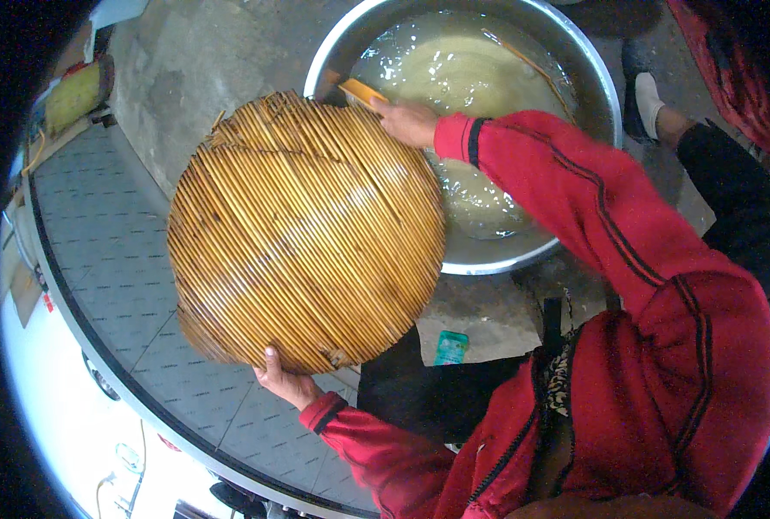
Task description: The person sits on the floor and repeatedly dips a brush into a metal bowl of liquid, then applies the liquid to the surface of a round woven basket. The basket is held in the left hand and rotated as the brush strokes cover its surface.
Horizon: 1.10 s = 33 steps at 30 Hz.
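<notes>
A round mat or lid of bound reed-like stalks [307, 233] is held tilted in front of me, its glossy brown-yellow face turned up. My left hand [287, 383] grips its lower rim, thumb on top. At its upper edge, my right hand [411, 123] holds a flat yellow-orange hand tool [362, 94], whose working side is hidden. Beneath my right forearm is a wide metal basin [608, 97] of cloudy water. The mat overlaps the basin's near-left rim. A thin brown stick [534, 65] lies in the basin, against its far side.
A green packet [451, 348] lies on the concrete floor [184, 52] near my dark trouser leg [417, 396]. Grey printed floor covering [106, 214] spreads at left, with a curved raised edge. A leg with a pale sock [647, 107] and red fabric [728, 71] are at upper right.
</notes>
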Available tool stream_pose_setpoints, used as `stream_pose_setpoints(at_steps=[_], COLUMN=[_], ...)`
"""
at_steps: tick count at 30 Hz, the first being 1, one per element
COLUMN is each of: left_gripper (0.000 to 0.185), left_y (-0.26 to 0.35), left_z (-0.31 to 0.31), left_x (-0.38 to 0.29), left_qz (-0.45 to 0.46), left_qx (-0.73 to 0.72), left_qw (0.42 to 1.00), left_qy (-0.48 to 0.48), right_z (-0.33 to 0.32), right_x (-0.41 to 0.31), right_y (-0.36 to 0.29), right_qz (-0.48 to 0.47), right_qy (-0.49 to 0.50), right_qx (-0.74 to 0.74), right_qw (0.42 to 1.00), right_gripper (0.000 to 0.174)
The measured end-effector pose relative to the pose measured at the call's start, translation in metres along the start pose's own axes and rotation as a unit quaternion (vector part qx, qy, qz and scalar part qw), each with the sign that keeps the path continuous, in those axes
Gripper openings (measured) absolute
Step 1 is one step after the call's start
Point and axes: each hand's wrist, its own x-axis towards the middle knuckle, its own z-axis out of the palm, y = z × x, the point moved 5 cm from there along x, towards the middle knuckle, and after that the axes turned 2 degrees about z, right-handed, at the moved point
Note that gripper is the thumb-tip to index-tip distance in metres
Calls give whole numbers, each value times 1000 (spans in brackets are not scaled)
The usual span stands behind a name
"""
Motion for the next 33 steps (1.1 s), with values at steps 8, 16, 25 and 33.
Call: stream_pose_setpoints(at_steps=[8,16,25,33], left_gripper=[51,51,54,56], left_y=[4,5,4,7], left_z=[-16,-13,-17,-14], left_x=[-9,-9,-7,-9], left_qz=[5,2,2,8], left_qx=[34,18,20,54], left_qw=[999,1000,1000,998], left_qy=[20,15,14,33], right_z=[-27,31,49,31], right_x=[-56,-173,-125,-101], right_y=[80,-5,8,2], right_qz=[272,65,49,63], right_qy=[-27,-54,-71,-59], right_qx=[115,152,171,85], right_qw=[955,985,981,993], right_gripper=[45,39,46,54])
